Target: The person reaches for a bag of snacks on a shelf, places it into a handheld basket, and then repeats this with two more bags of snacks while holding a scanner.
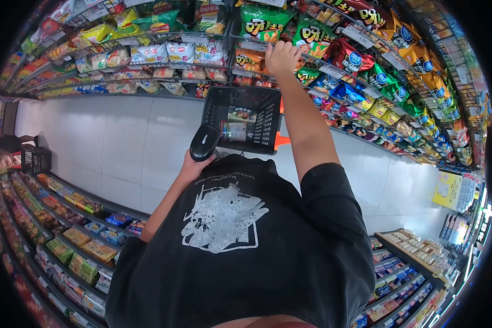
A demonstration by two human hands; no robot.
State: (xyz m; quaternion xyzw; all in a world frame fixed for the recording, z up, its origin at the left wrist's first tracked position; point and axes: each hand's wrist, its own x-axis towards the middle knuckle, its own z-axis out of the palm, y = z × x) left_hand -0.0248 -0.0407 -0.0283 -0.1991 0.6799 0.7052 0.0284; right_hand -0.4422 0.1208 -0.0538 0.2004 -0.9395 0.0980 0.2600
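My right hand (282, 57) reaches up to the snack rack, its fingers stretched out at the shelf edge. Green potato-chip bags (311, 37) hang just above and beside it, and orange chip bags (250, 59) lie to its left. Lower down, my left hand (189, 166) is closed round a black rounded handle (205, 143) in front of my body; some of its fingers are hidden. Beyond the handle stands a black shopping basket (266, 117) with orange parts on its right side. Inside it lie a dark printed package (242, 114) and a pale clear-wrapped package (234, 131).
Shelves of bagged snacks (150, 53) run along the far side, and boxed goods (85, 243) line the near-left side. A pale tiled floor (120, 136) lies between. At far left are part of another person (11, 144) and another black basket (36, 160). A yellow sign (448, 188) stands at right.
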